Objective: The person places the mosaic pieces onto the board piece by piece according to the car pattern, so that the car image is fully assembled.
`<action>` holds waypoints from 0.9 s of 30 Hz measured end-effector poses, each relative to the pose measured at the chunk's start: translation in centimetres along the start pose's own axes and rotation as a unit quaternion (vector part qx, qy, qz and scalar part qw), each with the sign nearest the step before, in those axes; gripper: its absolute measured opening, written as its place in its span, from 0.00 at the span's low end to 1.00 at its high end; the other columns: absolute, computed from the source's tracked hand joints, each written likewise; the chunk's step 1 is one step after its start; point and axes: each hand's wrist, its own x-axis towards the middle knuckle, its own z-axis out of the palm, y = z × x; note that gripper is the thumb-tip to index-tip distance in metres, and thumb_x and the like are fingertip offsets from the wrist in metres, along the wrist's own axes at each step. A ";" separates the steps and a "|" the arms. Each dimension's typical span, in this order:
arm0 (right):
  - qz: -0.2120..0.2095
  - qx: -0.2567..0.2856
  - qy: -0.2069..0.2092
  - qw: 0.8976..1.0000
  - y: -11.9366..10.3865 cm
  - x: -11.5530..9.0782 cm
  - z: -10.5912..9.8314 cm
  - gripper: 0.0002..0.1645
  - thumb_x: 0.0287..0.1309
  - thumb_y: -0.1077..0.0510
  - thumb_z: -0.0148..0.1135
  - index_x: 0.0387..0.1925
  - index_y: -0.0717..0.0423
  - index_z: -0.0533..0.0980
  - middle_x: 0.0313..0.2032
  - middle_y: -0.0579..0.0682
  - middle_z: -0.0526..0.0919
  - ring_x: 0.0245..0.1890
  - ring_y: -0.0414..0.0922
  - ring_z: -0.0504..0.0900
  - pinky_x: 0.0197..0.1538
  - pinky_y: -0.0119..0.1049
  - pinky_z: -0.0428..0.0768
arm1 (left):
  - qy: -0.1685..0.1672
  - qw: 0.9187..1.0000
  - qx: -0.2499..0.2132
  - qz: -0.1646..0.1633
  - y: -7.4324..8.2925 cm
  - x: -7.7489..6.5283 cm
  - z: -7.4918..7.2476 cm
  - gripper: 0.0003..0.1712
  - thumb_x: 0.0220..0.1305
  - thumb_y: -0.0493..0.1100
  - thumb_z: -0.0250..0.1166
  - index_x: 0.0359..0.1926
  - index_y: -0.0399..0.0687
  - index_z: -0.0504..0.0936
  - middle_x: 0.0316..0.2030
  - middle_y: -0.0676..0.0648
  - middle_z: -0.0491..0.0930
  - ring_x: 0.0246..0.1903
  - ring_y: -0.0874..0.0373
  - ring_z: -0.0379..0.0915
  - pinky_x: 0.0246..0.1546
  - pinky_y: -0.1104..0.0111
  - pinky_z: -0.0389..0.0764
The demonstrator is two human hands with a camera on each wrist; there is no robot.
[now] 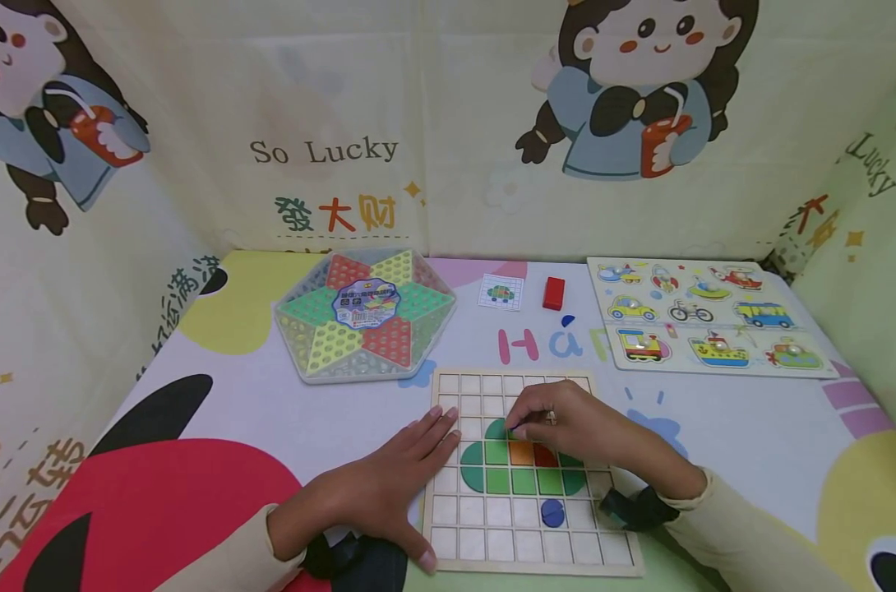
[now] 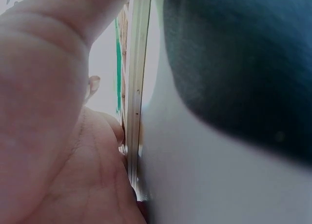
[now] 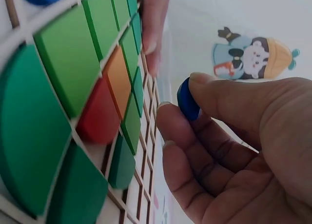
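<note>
A wooden grid board (image 1: 533, 567) lies on the table before me, bearing a pattern of coloured tiles. Light green squares (image 1: 498, 481), an orange tile (image 1: 521, 452) and a red tile (image 1: 544, 455) form its middle, with dark green curved pieces (image 1: 473, 466) at the sides and top. Lower down sits a blue disc (image 1: 552, 513), split by a line. My left hand (image 1: 389, 481) rests at the board's left edge, fingers straight and thumb near the lower corner. Between thumb and fingertips, my right hand (image 1: 570, 419) pinches a small blue curved piece (image 3: 187, 99), over the pattern's upper part.
Behind the board lie a hexagonal peg-patterned game box (image 1: 367, 302), a small pattern card (image 1: 501, 292), a red block (image 1: 554, 293) and a loose blue piece (image 1: 568, 321). A vehicle puzzle board (image 1: 685, 367) is at the back right. Printed cloth walls (image 1: 463, 205) enclose the table.
</note>
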 end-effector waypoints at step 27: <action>-0.049 0.011 -0.079 0.996 -2.4 -0.7 3.3 0.09 0.59 0.63 0.67 0.38 0.46 0.84 0.36 0.32 0.79 0.37 0.32 0.76 0.42 0.29 0.79 | 0.006 1.000 0.008 0.013 0.1 -0.2 -0.2 0.74 0.42 0.74 0.70 0.78 0.48 0.39 0.76 0.49 0.27 0.73 0.50 0.18 0.69 0.46 0.42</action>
